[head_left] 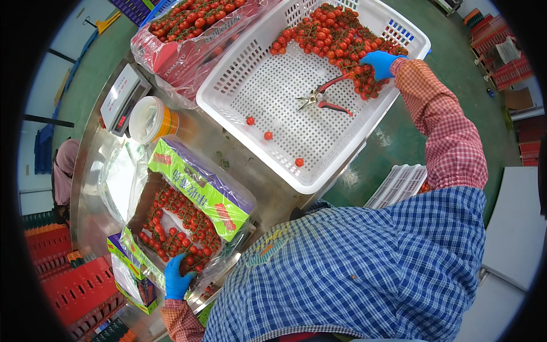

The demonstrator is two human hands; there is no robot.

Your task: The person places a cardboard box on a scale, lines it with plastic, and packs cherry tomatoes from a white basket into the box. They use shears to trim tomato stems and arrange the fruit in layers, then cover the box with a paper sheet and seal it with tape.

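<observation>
Upper right: right hand (383, 64) lay against crated tomatoes (336, 40). Lower left: left hand (177, 280), boxed tomatoes (199, 227). Couldn't tell whether fingers gripped.

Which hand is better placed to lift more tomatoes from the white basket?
Right, I'd say: the right hand is at the tomato pile inside the white basket. The left hand is away from it, at the green-and-purple box.
</observation>
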